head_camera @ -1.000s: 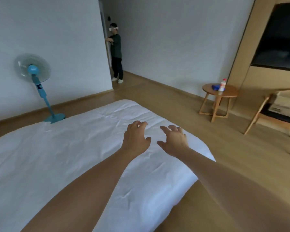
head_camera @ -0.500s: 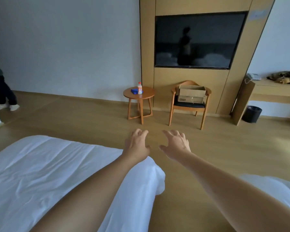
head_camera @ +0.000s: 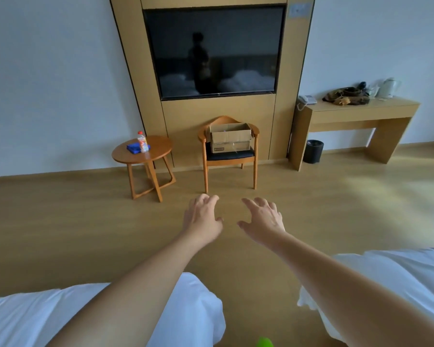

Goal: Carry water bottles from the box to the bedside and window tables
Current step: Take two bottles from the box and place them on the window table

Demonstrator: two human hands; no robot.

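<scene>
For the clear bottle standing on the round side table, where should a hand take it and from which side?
Judging by its pose, grip the clear plastic bottle with the red cap around its label-covered middle, coming from the right: it stands upright on the round wooden side table, and the folded blue cloth lies close against its left.

Both forearms are bare from the near edge of view out to the wrists, with no sleeve showing. The left hand [head_camera: 203, 216] and right hand [head_camera: 263, 219] are bare, without glove, ring, watch or band.
</scene>
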